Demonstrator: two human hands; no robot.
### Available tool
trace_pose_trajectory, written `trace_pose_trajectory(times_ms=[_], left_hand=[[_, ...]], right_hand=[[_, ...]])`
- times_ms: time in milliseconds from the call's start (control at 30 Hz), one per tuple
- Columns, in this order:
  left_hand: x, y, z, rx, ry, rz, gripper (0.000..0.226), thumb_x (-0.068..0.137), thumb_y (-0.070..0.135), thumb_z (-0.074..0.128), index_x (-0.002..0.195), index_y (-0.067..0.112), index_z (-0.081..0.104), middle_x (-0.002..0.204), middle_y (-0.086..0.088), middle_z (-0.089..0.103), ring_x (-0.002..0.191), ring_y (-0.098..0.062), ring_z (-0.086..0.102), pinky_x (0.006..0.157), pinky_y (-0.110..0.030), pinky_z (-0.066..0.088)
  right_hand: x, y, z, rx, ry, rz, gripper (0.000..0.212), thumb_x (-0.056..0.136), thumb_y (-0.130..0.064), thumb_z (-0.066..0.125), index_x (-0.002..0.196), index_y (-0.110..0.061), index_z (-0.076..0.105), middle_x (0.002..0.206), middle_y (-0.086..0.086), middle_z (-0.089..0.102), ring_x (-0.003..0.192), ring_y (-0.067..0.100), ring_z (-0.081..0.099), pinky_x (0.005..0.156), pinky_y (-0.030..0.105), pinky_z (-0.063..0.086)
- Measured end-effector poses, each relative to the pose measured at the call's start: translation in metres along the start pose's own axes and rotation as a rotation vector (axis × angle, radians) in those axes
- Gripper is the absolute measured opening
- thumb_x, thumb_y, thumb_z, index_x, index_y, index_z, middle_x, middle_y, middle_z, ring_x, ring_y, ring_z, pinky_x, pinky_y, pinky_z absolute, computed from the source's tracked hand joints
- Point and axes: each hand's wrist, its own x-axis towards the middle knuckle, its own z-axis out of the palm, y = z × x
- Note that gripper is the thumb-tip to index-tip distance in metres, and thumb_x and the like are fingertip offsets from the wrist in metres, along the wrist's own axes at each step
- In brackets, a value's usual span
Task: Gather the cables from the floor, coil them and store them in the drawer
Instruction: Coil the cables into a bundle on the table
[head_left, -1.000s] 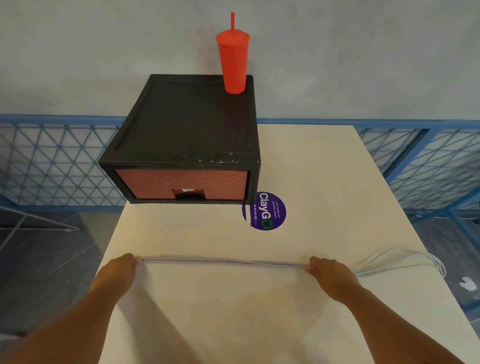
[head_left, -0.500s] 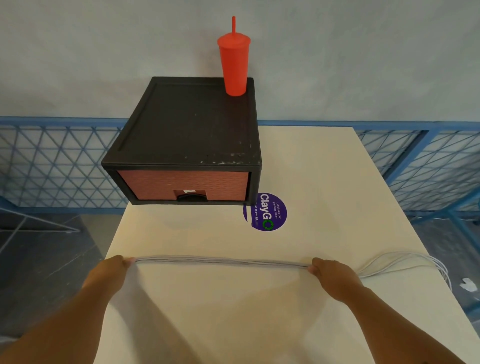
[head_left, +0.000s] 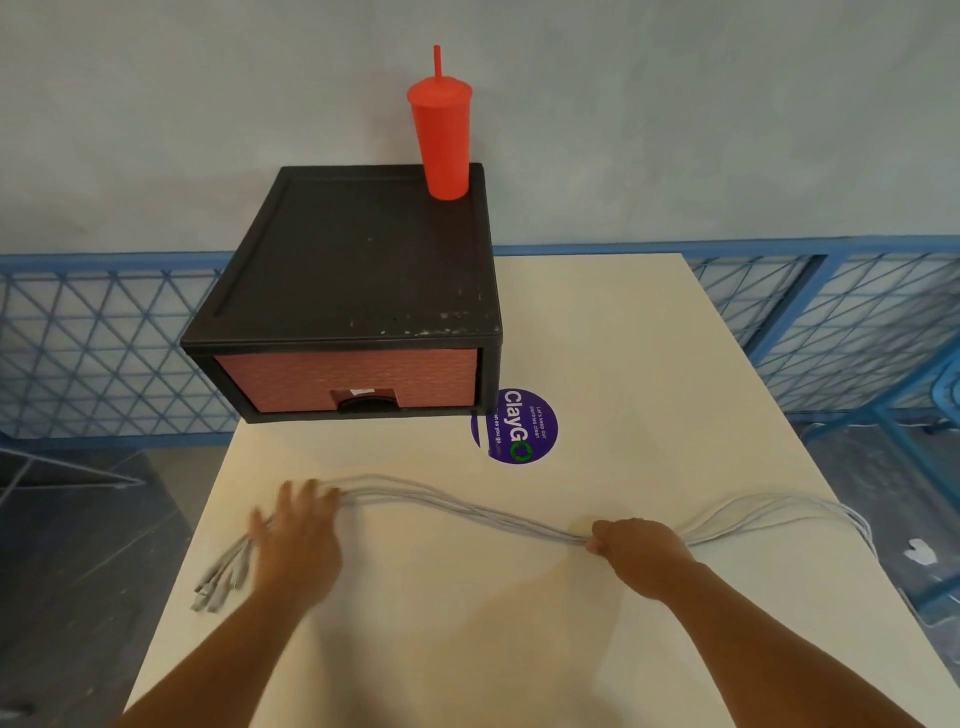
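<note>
Your right hand (head_left: 641, 556) at 4 o'clock pinches the grey cables (head_left: 467, 512) lying across the table (head_left: 649, 374), your left hand (head_left: 296, 540) at 8 o'clock is spread flat over them with their plugs fanned past it, and the drawer (head_left: 353, 376) sits closed at 12 o'clock.

We see the table (head_left: 649, 364) running away from us to the wall. On its far left part sits the drawer unit (head_left: 358, 270), front overhanging the left edge, drawer (head_left: 348, 376) shut in it. The tumbler (head_left: 442, 135) stands upright on its far right corner. The sticker (head_left: 517, 426) lies just right of the unit's front. The cables (head_left: 467, 512) lie across the near table, ends past the left edge, loops off the right. The left hand (head_left: 296, 540) is over them left, the right hand (head_left: 641, 553) right.
</note>
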Motion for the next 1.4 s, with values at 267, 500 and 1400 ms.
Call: trace_pose_trajectory(times_ms=[267,500,1400], left_hand=[[-0.037,0.147,-0.012,-0.193,-0.133,0.82,0.057,0.095,0.03,0.037,0.146,0.021,0.016,0.147,0.001,0.039,0.14,-0.02,0.023,0.118,-0.041,0.009],[-0.031,0.15,-0.019,-0.24,-0.211,0.769,0.053,0.096,0.029,0.039,0.144,0.015,0.022,0.13,-0.014,0.056,0.117,-0.029,0.052,0.102,-0.034,0.038],[0.002,0.039,-0.022,-0.39,-0.122,0.375,0.035,0.097,0.031,0.036,0.063,0.031,0.029,0.061,0.008,0.042,0.063,-0.016,0.044,0.056,-0.018,0.029]], right_hand=[[-0.005,-0.052,-0.003,-0.008,-0.01,-0.192,0.034,0.097,-0.028,0.031,0.123,-0.014,0.048,0.115,0.013,0.062,0.105,0.033,0.057,0.077,0.036,0.042],[-0.009,-0.072,-0.012,0.246,0.028,-0.2,0.036,0.098,-0.03,0.033,0.122,-0.011,0.05,0.112,0.015,0.065,0.101,0.032,0.059,0.084,0.037,0.044],[0.002,-0.016,-0.018,0.152,0.103,-0.154,0.027,0.099,-0.028,0.029,0.11,-0.011,0.047,0.103,0.011,0.064,0.075,0.019,0.043,0.068,0.027,0.033]])
